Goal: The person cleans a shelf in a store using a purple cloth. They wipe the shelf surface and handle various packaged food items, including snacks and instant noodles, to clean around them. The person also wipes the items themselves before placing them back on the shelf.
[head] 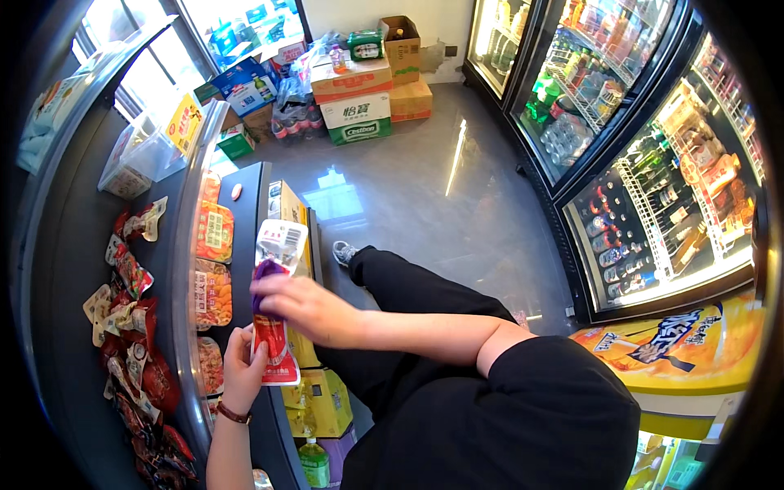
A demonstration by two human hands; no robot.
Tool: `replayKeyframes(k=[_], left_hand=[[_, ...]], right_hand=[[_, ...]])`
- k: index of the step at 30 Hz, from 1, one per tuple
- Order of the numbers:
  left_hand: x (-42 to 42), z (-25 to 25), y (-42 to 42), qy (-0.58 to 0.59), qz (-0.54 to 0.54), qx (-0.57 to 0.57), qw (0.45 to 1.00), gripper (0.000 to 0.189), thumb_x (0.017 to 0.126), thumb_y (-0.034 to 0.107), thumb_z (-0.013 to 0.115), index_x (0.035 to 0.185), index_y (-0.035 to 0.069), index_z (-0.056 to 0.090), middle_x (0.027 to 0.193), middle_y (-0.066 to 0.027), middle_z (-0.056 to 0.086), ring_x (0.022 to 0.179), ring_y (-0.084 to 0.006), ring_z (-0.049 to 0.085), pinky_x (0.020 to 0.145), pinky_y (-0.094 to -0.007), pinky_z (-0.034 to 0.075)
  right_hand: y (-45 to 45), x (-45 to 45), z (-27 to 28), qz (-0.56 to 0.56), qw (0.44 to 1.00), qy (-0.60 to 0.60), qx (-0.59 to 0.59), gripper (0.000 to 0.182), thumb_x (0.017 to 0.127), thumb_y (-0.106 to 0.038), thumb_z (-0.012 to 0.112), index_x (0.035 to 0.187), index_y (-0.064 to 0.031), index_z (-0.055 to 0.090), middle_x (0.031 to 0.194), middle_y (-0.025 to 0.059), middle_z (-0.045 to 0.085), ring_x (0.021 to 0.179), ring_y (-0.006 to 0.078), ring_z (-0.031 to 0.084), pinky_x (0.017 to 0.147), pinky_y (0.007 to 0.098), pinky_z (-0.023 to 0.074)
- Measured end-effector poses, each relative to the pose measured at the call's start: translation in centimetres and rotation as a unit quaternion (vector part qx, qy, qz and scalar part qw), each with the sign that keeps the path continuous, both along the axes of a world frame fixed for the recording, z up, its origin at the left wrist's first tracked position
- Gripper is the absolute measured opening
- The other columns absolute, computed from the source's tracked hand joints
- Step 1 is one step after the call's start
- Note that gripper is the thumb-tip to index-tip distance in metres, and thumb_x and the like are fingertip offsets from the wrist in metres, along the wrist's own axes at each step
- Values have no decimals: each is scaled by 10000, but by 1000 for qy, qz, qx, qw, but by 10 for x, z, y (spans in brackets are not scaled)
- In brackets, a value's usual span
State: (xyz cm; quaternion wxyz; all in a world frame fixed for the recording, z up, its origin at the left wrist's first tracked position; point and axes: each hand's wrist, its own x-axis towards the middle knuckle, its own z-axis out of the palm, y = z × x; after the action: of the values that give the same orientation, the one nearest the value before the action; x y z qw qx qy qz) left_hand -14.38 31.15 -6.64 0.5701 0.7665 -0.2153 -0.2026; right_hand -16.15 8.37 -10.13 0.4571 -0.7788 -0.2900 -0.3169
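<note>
My left hand (242, 366) grips the lower part of a red and white plastic food packet (278, 242) between thumb and fingers. The packet bears writing and a barcode and is held above the edge of a dark shelf (245, 211). Across the middle of the packet lies my right hand (315, 311), its fingers closed on a purple cloth (267, 272) that is pressed against the front. Part of the packet is hidden behind this hand and the cloth.
Loose food packets (131, 343) lie piled on the upper shelf, behind a clear plastic guard (184, 306). Boxed meals (214, 294) line the shelf below. Glass-door drinks fridges (569, 79) stand at right, and stacked cartons (358, 116) at the far wall. Yellow boxes (321, 401) sit beneath the shelf.
</note>
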Motion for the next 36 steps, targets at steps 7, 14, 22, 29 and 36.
replayKeyframes(k=[7,14,22,29,36], left_hand=[[-12,-19,-30,-37,-33,0,999,118,979,15,552,1097,16,539,1015,-27,546,909,-74,547,842,-231,451],[-23,-36,-100,-52,6,-73,996,143,988,29,545,1131,26,537,956,-4,499,855,-59,486,768,-211,434],[-94,-68,-140,-31,172,-152,973,89,974,34,596,967,55,509,916,23,539,713,-12,446,651,-183,402],[-127,-66,-154,-40,217,-129,967,78,964,37,606,974,13,532,1141,-82,656,797,-35,555,705,-214,469],[-138,-58,-150,-64,366,-271,888,133,958,2,589,1024,63,490,944,6,507,845,-56,498,752,-212,425]], right_hand=[[-52,-9,-2,-178,983,27,33,427,771,56,664,1170,-90,620,1332,189,480,1222,416,492,1038,465,438],[-65,-42,10,-91,993,-32,-70,311,751,-56,672,1061,-74,657,1194,109,594,1148,311,565,959,423,458],[-111,-28,4,-69,996,16,-62,286,739,33,611,1010,-53,642,1170,121,608,1141,325,566,960,421,459],[-109,-42,-4,-112,992,38,-46,344,734,84,596,1058,-26,628,1168,155,599,1092,373,566,954,446,474],[-76,-86,7,183,978,-20,-97,304,791,-56,611,1092,-64,654,1243,89,598,1190,281,553,1008,418,419]])
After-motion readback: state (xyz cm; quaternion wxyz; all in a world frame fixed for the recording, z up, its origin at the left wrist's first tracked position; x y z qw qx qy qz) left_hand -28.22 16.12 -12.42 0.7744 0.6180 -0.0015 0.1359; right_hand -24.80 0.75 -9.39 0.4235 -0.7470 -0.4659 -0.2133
